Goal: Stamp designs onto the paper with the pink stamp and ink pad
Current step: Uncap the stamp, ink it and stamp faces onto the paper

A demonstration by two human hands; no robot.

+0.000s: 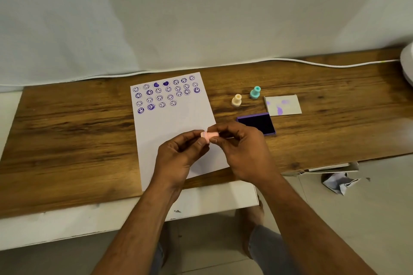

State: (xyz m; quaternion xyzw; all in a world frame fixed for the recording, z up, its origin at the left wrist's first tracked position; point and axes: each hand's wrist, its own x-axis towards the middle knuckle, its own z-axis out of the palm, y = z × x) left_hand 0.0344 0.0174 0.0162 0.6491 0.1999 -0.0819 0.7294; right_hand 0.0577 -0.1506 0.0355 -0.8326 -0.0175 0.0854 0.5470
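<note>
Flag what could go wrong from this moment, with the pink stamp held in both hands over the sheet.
1. The pink stamp lies sideways between the left hand and right hand; an inked face could smudge fingers, then the paper.
2. The open ink pad sits just beyond the right hand; a knuckle might brush it.
3. The smiley rows are crowded, so new prints could overlap.

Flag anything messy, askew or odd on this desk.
The ink pad lid lies off the pad, smeared with purple ink. One smiley on the paper looks double-stamped. Crumpled paper sits on the floor, right.
</note>
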